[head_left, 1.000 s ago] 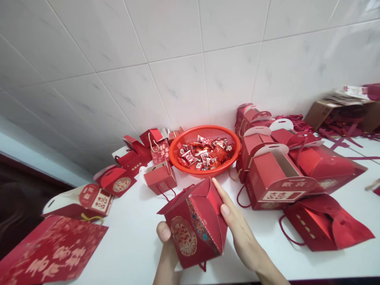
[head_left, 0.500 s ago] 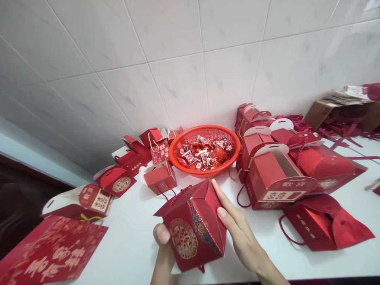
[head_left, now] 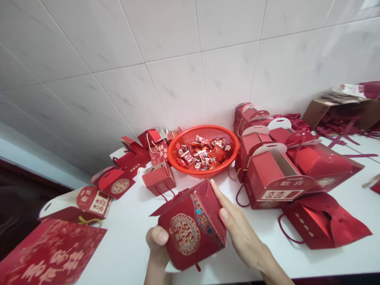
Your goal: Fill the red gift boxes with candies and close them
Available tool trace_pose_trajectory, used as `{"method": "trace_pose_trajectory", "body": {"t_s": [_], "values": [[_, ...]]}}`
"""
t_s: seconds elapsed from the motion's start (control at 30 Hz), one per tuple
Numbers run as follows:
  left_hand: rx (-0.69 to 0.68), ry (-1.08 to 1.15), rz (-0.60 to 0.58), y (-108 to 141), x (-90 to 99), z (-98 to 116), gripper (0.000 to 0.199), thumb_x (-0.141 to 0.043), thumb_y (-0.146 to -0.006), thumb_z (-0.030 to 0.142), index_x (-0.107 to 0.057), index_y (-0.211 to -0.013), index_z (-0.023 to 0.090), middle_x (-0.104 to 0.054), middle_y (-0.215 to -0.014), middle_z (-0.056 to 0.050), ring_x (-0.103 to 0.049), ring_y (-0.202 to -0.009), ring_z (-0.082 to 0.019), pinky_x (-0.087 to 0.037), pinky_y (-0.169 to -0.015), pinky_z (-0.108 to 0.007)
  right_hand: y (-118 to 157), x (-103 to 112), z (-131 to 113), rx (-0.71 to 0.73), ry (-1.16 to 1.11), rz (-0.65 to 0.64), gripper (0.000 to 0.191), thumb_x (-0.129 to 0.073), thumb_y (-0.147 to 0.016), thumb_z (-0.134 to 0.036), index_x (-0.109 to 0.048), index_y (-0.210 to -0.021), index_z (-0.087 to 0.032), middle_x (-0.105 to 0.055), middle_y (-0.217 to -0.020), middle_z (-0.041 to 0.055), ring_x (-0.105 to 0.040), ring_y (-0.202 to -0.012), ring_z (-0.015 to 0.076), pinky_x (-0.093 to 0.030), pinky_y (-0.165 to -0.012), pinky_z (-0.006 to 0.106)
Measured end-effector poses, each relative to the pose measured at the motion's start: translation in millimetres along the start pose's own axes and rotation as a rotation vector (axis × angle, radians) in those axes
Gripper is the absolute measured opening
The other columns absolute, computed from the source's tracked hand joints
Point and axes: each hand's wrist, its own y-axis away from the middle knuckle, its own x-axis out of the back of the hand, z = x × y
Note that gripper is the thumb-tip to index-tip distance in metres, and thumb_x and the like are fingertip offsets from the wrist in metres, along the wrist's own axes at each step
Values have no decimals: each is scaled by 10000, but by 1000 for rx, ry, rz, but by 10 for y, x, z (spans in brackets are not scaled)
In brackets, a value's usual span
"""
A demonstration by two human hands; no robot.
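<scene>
Between both hands, over the near part of the white table, is a red gift box (head_left: 190,231) with a round gold emblem and a blue patterned border. It is tilted, and a red cord shows at its top left. My left hand (head_left: 157,241) grips the lower left side with the thumb on the front; its other fingers are hidden behind. Against the right side lies my right hand (head_left: 237,227), its fingers stretched out along a folded panel. Just behind the box stand a small red box (head_left: 158,179) and an orange-red plastic basket (head_left: 204,173) of wrapped candies (head_left: 203,154).
Several red boxes (head_left: 273,178) with handle tops crowd the right side. A red box with a cord (head_left: 311,227) lies nearer. More boxes (head_left: 118,184) and a red paper bag (head_left: 56,253) line the left. A cardboard box (head_left: 319,113) with ribbons sits far right, near the tiled wall.
The held box has turned a little, so its emblem face shows more fully. My left hand has shifted slightly left and down with it; the right hand stays against its side.
</scene>
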Motion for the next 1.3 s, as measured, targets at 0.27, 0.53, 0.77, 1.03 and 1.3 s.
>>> {"method": "trace_pose_trajectory", "body": {"t_s": [0.27, 0.53, 0.77, 1.03, 1.3], "values": [[-192, -74, 224, -9, -30, 204, 713, -593, -526, 177, -708, -1229, 150, -792, -1082, -115, -677, -1127, -462, -605, -879, -612, 74, -41, 54, 17, -132, 267, 468, -472, -1039, -493, -515, -1483, -353, -523, -1539, 15, -460, -1450, 230, -380, -1203, 426], [-36, -656, 290, -17, -336, 365, 443, -683, -650, 283, -782, -1066, 167, -804, -863, -73, -732, -940, -384, -616, -858, -496, 37, -35, 155, -77, -58, 322, 499, -501, -1007, -533, -536, -1453, -312, -531, -1525, 59, -506, -1392, 276, -406, -1161, 476], [164, -1576, -159, -153, -854, 363, 385, -498, -870, 152, -766, -1084, 327, -756, -1169, -32, -678, -1092, -297, -519, -987, -399, 41, 67, 130, 119, 37, 433, 355, -552, -1007, -400, -608, -1352, -338, -593, -1442, 52, -550, -1339, 257, -441, -1123, 445], [152, -1679, -314, -394, -1109, 3, 398, -580, -871, 181, -707, -1235, 277, -675, -1333, -120, -595, -1251, -363, -366, -1137, -604, 46, 142, 15, 249, 418, 239, 286, -622, -952, -299, -743, -1211, -313, -494, -1546, 73, -463, -1430, 309, -398, -1167, 533], [170, -1523, -133, -335, -877, 186, 528, -476, -1003, 491, -494, -1502, 317, -295, -1668, -79, -212, -1551, -341, -208, -1230, -604, 96, 240, 318, -3, 385, 333, 336, -545, -979, -355, -697, -1264, -265, -510, -1524, 123, -501, -1410, 299, -445, -1134, 489]]}}
